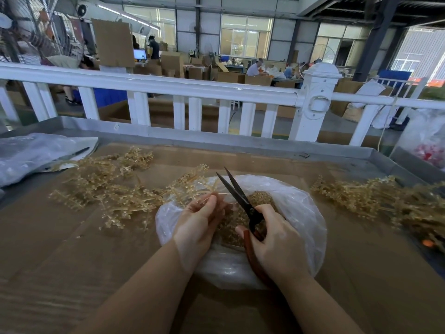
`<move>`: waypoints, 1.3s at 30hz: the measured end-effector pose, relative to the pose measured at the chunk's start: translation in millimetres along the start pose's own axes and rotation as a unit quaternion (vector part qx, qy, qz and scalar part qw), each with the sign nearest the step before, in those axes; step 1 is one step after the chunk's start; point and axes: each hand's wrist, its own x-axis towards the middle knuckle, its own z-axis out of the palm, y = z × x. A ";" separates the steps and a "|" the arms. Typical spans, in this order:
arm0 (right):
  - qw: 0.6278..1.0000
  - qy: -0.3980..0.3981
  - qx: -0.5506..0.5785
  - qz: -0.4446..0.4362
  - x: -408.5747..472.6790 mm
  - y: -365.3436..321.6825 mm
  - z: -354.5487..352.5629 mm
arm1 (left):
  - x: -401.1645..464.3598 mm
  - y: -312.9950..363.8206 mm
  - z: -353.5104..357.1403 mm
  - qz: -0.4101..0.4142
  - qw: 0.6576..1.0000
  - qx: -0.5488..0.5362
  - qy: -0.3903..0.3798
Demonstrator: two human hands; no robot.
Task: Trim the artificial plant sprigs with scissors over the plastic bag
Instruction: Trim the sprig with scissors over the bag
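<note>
Holding sprig (204, 189) over plastic bag (301, 213), left hand (201, 220) pinches its stem between thumb and fingers. Right hand (274, 239) grips red handles of scissors (240, 198), blades parted, tips just beyond sprig. Cut bits heaped in bag between hands. Sprig pile (108, 186) left of left hand; another pile (385, 201) right of right hand. Cardboard (72, 249) beneath. White fence (168, 88) beyond.

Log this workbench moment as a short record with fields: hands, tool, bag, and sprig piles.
left hand: pinches a sprig over the bag
right hand: grips the scissors
scissors: blades open, pointing away
bag: clear plastic, open, trimmed bits inside
left pile: sprigs spread on cardboard
right pile: sprigs heaped on cardboard
</note>
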 end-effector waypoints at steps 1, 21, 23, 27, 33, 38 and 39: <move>1.000 -0.002 0.001 0.001 0.0 0.0 0.1 | 0.1 1.5 0.8 -0.004 1.000 -0.010 0.009; 0.999 -0.014 0.038 -0.026 -0.2 0.1 -2.1 | 4.3 -4.5 2.6 -0.008 1.000 0.005 0.017; 0.998 -0.034 0.032 -0.034 0.3 -0.8 -2.5 | 4.2 -5.2 3.7 -0.005 1.000 0.012 0.025; 0.998 -0.063 0.009 -0.030 1.7 -1.9 -2.5 | 1.4 -2.5 5.5 -0.015 0.999 -0.012 0.029; 0.997 -0.068 -0.001 -0.021 1.8 -2.1 -3.0 | 1.7 -0.8 3.7 -0.029 0.999 -0.009 0.011; 0.997 -0.073 -0.017 -0.016 2.1 -3.0 -3.1 | 2.6 0.1 2.0 -0.035 0.999 -0.018 0.014; 0.997 -0.076 -0.018 -0.015 2.3 -2.9 -2.9 | 2.7 0.1 1.7 -0.035 0.999 -0.019 0.014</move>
